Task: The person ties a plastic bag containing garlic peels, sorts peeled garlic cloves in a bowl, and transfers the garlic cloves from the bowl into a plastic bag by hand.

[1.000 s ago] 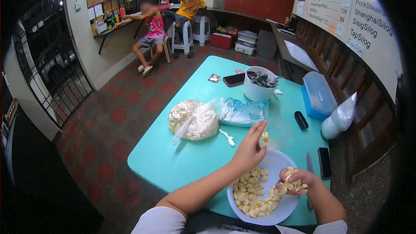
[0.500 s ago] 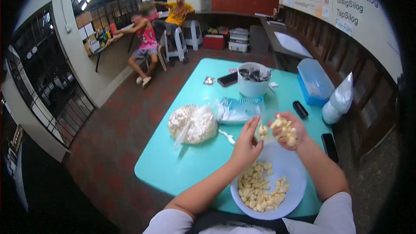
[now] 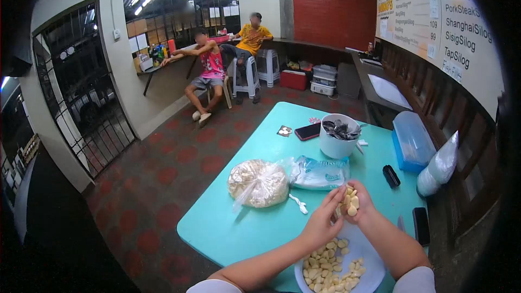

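A handful of pale yellow peeled cloves point(image 3: 353, 204) lies in my right hand point(image 3: 366, 202), whose fingers curl round them above the bowl's far rim. Close against it on the left is my left hand point(image 3: 325, 218), fingers wrapped at the edge of a thin clear plastic bag, mostly hidden between the hands. Below both hands, a white bowl point(image 3: 369, 255) holds more cloves point(image 3: 325, 266). Beyond them a white and teal plastic pack point(image 3: 320, 173) lies beside a tied clear bag of pale pieces point(image 3: 258, 183). A twisted white strip point(image 3: 298, 204) rests near the tied bag.
On the turquoise table point(image 3: 239, 239) are a white tub point(image 3: 336, 144) of dark packets, phones point(image 3: 308, 132) point(image 3: 421, 227), a black case point(image 3: 391, 176), a blue box point(image 3: 412, 144), a plastic roll point(image 3: 437, 171) and a partly hidden knife point(image 3: 400, 223). Two people sit at the back counter.
My right hand has lifted cloves from the bowl and come up against my left hand at the thin bag. The camera view has shifted.
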A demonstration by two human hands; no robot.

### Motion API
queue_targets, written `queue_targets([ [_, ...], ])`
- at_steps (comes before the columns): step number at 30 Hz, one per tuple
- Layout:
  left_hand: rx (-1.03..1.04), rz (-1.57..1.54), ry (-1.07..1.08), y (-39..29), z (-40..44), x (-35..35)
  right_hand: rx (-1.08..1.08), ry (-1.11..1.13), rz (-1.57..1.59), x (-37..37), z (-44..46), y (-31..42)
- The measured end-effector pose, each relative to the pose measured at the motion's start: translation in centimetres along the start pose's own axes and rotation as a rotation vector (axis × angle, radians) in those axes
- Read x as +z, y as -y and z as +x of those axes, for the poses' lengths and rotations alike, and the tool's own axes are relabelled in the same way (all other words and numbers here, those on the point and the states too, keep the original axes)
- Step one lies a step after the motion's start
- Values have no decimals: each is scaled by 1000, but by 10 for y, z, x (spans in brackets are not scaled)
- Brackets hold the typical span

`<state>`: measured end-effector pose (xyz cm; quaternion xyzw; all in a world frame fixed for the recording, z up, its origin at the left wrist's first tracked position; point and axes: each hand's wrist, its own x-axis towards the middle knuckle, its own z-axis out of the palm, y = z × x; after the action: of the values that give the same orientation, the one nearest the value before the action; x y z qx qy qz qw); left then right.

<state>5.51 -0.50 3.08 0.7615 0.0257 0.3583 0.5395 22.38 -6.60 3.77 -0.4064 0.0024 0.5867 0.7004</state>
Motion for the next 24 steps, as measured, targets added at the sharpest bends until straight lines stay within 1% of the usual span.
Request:
queue_targets([
  [3,-20,-24,-23,2,1,-2,-207,-55,65,-31,31,-10],
  [6,-46,-71,-58,5,1,-4,-222,-102,-36,-10,14,-10],
  [9,-61,-120,-75,9,1,-2,-185,-165,-162,-4,7,-3],
  [12,-76,-155,-71,5,1,-5,-128,-184,-484,8,-17,7],
  [15,-62,-149,-73,5,1,-6,-109,-189,-710,17,-32,23],
  [18,-16,-167,-73,7,2,-5,-103,-277,-950,38,-55,36],
  [21,-15,-161,-95,7,3,-5,-287,116,-1213,29,-74,40],
  [24,-11,-42,-96,6,3,-6,-855,147,-1594,45,-123,16],
])
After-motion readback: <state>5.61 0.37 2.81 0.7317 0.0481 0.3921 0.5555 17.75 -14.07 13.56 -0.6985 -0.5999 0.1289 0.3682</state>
